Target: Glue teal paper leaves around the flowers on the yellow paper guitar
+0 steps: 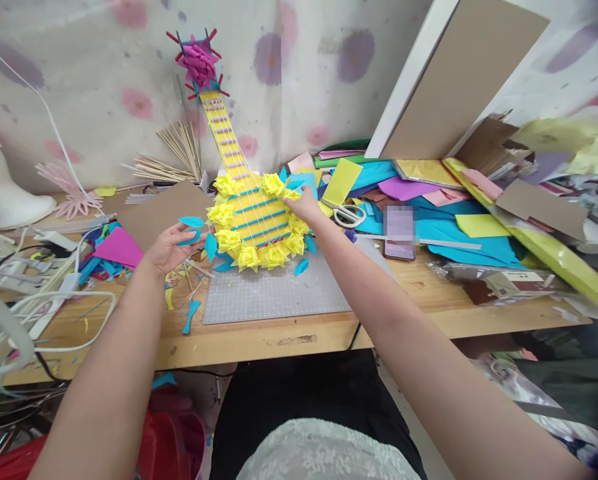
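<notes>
A handmade paper guitar [255, 208] leans upright at the back of the table, with a yellow body, white strings and blue crossbars. Yellow paper flowers [249, 257] ring its body, and a purple flower [199, 63] sits on the headstock. My right hand [305, 207] grips the upper right rim beside the flowers. On the left side, my left hand [169, 248] pinches a blue paper leaf [189, 238] between thumb and fingers. Another blue leaf [191, 221] shows just above those fingers. More blue leaves stick out around the lower rim, one of them [301, 267] at the lower right.
Below the guitar lies a grey cutting mat [279, 293]. White-handled scissors [349, 215], a phone [399, 231] and coloured paper sheets [459, 233] cover the right. Wooden sticks [179, 150] stand behind; power strips and cables [43, 287] crowd the left.
</notes>
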Available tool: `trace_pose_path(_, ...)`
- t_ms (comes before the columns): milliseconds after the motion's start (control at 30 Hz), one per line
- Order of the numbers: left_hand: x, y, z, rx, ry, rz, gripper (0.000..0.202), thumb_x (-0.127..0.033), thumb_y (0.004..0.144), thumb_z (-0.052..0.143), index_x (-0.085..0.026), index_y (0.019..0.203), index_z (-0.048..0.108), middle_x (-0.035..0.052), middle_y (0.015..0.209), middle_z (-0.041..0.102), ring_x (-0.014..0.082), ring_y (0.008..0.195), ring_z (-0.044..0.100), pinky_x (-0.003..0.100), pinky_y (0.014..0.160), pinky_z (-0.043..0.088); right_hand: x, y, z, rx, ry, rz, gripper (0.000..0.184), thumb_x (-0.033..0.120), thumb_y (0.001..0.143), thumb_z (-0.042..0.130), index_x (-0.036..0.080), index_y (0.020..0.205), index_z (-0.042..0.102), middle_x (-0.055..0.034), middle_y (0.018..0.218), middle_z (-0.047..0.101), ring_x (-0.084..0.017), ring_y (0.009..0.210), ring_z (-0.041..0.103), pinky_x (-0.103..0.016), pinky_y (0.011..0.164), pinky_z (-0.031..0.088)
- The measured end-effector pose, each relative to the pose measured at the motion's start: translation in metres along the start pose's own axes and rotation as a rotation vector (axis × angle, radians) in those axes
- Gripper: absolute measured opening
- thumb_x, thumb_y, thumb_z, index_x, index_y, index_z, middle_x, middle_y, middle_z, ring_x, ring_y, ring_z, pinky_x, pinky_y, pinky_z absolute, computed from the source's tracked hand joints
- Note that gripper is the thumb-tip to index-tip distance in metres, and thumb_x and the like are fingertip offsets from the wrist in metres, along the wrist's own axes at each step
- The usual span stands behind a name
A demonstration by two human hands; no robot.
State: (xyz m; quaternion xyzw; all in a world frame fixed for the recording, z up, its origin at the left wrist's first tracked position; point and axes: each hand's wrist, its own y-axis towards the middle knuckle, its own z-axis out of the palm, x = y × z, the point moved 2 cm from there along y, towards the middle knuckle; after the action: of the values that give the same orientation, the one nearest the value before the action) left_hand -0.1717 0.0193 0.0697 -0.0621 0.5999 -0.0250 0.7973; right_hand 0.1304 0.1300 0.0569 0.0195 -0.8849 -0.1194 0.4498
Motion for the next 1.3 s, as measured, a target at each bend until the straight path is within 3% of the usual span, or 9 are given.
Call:
trace_pose_path(67, 0.001, 0.003, -0.005, -0.002, 0.006, -0.025, 0.021, -0.001, 0.069, 0.056, -0.014, 0.084, 0.064, 0.0051, 0.071, 0.066, 0.0259, 0.087, 0.069, 0.045, 0.094, 0.049, 0.011, -0.011, -0.003, -0.094, -0.076, -0.011, 0.065, 0.037, 0.074, 0.062, 0.012, 0.128, 0.037, -0.0232, 0.122, 0.05, -0.036, 0.119, 0.045, -0.054, 0.097, 0.035)
trace_pose_path(167, 0.003, 0.007, -0.01, -0.013, -0.01, -0.059, 0.021, -0.004, 0.065, 0.059, -0.017, 0.081, 0.064, 0.0038, 0.069, 0.064, 0.0257, 0.088, 0.068, 0.044, 0.091, 0.052, 0.036, -0.041, -0.001, -0.185, -0.133, -0.299, 0.049, 0.031, 0.081, 0.051, 0.017, 0.127, 0.041, -0.0186, 0.129, 0.046, -0.033, 0.127, 0.035, -0.052, 0.103, 0.028)
trace_pose_path(300, 0.007, 0.011, -0.015, 0.007, -0.067, -0.079, 0.024, -0.007, 0.058, 0.061, -0.019, 0.078, 0.065, 0.0054, 0.069, 0.064, 0.0297, 0.097, 0.066, 0.046, 0.091, 0.053, 0.061, -0.086, 0.024, 0.016, -0.143, -0.569, 0.036, 0.025, 0.083, 0.047, 0.019, 0.118, 0.05, -0.0138, 0.121, 0.052, -0.027, 0.117, 0.044, -0.043, 0.101, 0.033)
trace_pose_path(433, 0.008, 0.009, -0.016, 0.026, -0.127, -0.072, 0.026, -0.011, 0.056, 0.062, -0.02, 0.08, 0.065, 0.0053, 0.063, 0.06, 0.034, 0.104, 0.062, 0.054, 0.095, 0.049, 0.072, -0.107, 0.052, 0.14, -0.157, -0.629, 0.031, 0.028, 0.082, 0.05, 0.019, 0.111, 0.056, -0.0126, 0.114, 0.053, -0.026, 0.11, 0.046, -0.042, 0.097, 0.035)
trace_pose_path(733, 0.016, 0.002, -0.027, -0.048, -0.21, -0.026, 0.021, -0.012, 0.058, 0.064, -0.02, 0.077, 0.063, 0.0035, 0.061, 0.061, 0.0325, 0.107, 0.062, 0.052, 0.094, 0.05, 0.079, -0.105, 0.076, 0.209, -0.25, -0.598, 0.036, 0.039, 0.08, 0.059, 0.017, 0.108, 0.06, -0.0124, 0.111, 0.051, -0.026, 0.107, 0.041, -0.04, 0.095, 0.035)
trace_pose_path(967, 0.022, -0.003, -0.048, -0.069, -0.062, -0.088, 0.018, -0.008, 0.063, 0.067, -0.018, 0.078, 0.064, 0.0065, 0.082, 0.07, 0.0209, 0.083, 0.069, 0.031, 0.072, 0.057, 0.074, -0.098, 0.077, 0.199, -0.231, -0.651, 0.031, 0.038, 0.081, 0.057, 0.02, 0.106, 0.061, -0.0112, 0.108, 0.053, -0.026, 0.105, 0.043, -0.041, 0.093, 0.035)
trace_pose_path(1100, 0.011, -0.007, -0.058, -0.226, -0.184, 0.012, 0.016, -0.005, 0.068, 0.063, -0.017, 0.078, 0.063, 0.0025, 0.077, 0.069, 0.0149, 0.075, 0.068, 0.027, 0.072, 0.057, 0.085, -0.09, 0.082, 0.231, -0.291, -0.732, 0.031, 0.04, 0.083, 0.054, 0.018, 0.104, 0.063, -0.0111, 0.107, 0.054, -0.025, 0.103, 0.044, -0.039, 0.092, 0.035)
trace_pose_path(1300, -0.001, -0.016, -0.071, -0.531, -0.472, 0.088, 0.014, -0.004, 0.082, 0.052, -0.017, 0.078, 0.056, -0.0025, 0.071, 0.067, 0.0063, 0.075, 0.065, 0.021, 0.083, 0.053, 0.099, -0.084, 0.102, 0.257, -0.483, -1.005, 0.032, 0.042, 0.08, 0.059, 0.019, 0.102, 0.067, -0.0113, 0.128, 0.05, -0.031, 0.127, 0.033, -0.048, 0.105, 0.025)
